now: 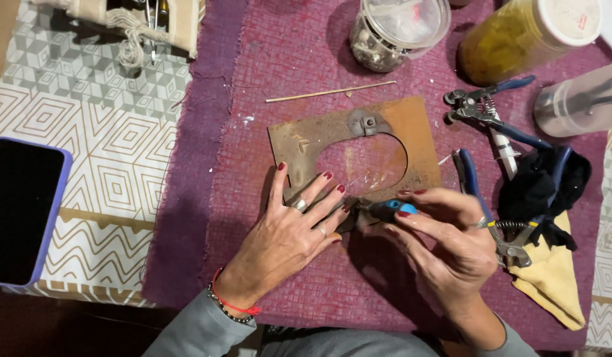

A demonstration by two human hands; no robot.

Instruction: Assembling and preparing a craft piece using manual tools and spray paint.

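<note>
A rusty metal plate (319, 135) with a round cut-out and a small riveted tab lies on a purple cloth (206, 198). My left hand (289, 231) rests flat on the plate's near left corner, fingers spread, holding it down. My right hand (445, 241) grips a small dark tool with a blue end (390, 209), its tip at the plate's near edge, right by my left fingertips.
Blue-handled pliers (488, 109) and a second pair (497, 231) lie to the right, beside a black rag and a yellow cloth (554, 284). Plastic jars (395, 30) stand at the far edge. A thin wooden stick (329, 91) lies beyond the plate. A phone (21, 211) lies far left.
</note>
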